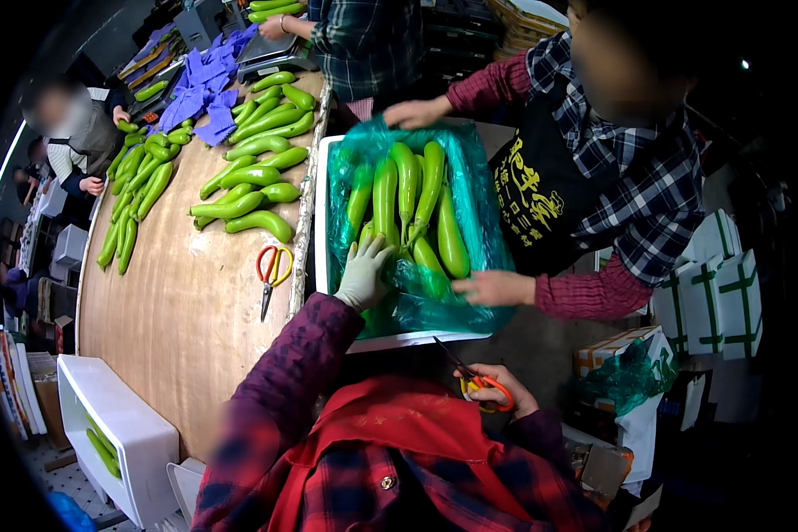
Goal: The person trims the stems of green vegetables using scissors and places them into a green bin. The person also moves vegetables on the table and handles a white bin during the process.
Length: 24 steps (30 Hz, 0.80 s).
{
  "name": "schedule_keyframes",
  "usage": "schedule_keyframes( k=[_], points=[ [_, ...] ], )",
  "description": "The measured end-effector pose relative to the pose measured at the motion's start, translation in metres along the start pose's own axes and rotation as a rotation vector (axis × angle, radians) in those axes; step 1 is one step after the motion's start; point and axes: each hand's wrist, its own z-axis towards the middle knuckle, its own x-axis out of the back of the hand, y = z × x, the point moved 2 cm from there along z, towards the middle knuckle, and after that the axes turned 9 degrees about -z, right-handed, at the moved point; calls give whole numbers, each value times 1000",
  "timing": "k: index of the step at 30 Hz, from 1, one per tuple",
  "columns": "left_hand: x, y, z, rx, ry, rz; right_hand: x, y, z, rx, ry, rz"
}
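My gloved left hand (365, 270) rests with fingers spread on the long green vegetables (386, 197) in a white foam box (324, 213) lined with teal plastic (472, 226). My right hand (496, 390), below the box's front edge, grips orange-and-yellow-handled scissors (475, 381), blades pointing up-left. Across the box, a co-worker's hands (417, 113) are at the liner's top edge and its lower right side. A second pair of scissors (273, 277) lies on the wooden table (195, 328) left of the box.
Piles of green vegetables (266, 173) and purple cloths (202, 89) lie on the table. Other workers (71, 151) stand at left and behind. A tipped foam box (115, 372) is at lower left; stacked foam boxes (709, 293) are at right.
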Motion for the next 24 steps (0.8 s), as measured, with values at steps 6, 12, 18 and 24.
schedule_keyframes(
  k=[6, 12, 18, 24],
  points=[
    [-2, 8, -42, -129, -254, -216, 3, 5, -14, 9, -22, 64],
    [46, 23, -140, 84, -519, -24, 0, -14, -11, 76, 80, 2],
    [56, 44, -183, 33, -530, -42, -15, -11, 27, 124, 85, -270],
    [50, 38, -198, 86, -444, -68, -34, -2, 69, 34, 44, -336]
  ],
)
